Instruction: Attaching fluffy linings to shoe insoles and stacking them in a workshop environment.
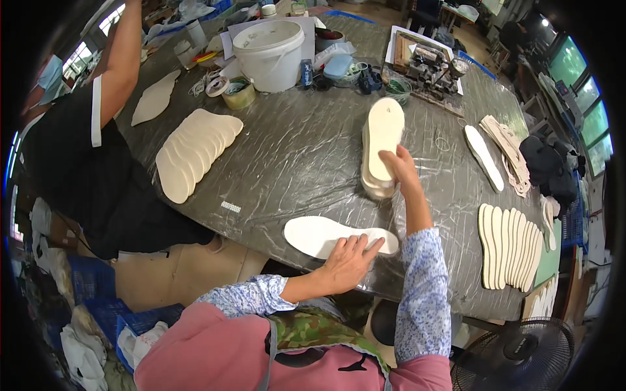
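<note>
A white insole [313,236] lies crosswise near the table's front edge. My left hand [349,264] rests on its narrower end, fingers stretched out and pressing it down. Farther off and to the right, a pile of cream insoles [370,173] stands lengthwise on the table. My right hand [403,171] pinches the near end of the top cream insole [386,127], thumb on its upper face. The fingers beneath are partly hidden, and I cannot tell whether this insole is lifted off the pile.
Overlapping insoles [195,153] fan out at the left, and another row [510,247] lies at the right. A white bucket [268,55] and a metal device [430,68] stand at the back. A co-worker [85,156] is at the left; a black fan [515,355] stands lower right.
</note>
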The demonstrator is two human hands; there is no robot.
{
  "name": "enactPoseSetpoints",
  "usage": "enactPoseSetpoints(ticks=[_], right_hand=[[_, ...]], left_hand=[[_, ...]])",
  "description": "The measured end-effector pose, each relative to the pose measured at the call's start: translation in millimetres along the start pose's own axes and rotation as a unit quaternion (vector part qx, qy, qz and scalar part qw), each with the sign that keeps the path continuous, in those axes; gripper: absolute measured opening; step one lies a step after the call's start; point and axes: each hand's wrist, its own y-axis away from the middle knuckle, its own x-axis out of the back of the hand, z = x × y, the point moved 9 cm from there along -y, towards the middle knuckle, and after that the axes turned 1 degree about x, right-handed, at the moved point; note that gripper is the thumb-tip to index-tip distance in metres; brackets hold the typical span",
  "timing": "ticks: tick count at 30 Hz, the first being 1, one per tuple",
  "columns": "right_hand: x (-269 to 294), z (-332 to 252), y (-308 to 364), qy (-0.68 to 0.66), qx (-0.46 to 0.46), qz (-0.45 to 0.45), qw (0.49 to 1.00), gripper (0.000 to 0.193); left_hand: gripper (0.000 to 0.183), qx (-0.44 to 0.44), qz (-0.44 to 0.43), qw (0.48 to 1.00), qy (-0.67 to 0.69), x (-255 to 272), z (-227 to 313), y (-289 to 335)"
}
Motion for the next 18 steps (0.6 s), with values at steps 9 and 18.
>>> enactPoseSetpoints(ticks=[9, 18], right_hand=[[38.4, 10.5, 19.1, 0.091, 0.131, 0.029, 0.987, 0.065], [56.5, 68.2, 211.9, 0.169, 0.016, 0.058, 0.984, 0.038]], left_hand=[[0.071, -0.023, 0.011, 1.0, -0.013, -7.0, -2.1, 1.0], [0.056, 0.003, -0.007, 0.99, 0.141, -0.9, -15.0, 22.5]])
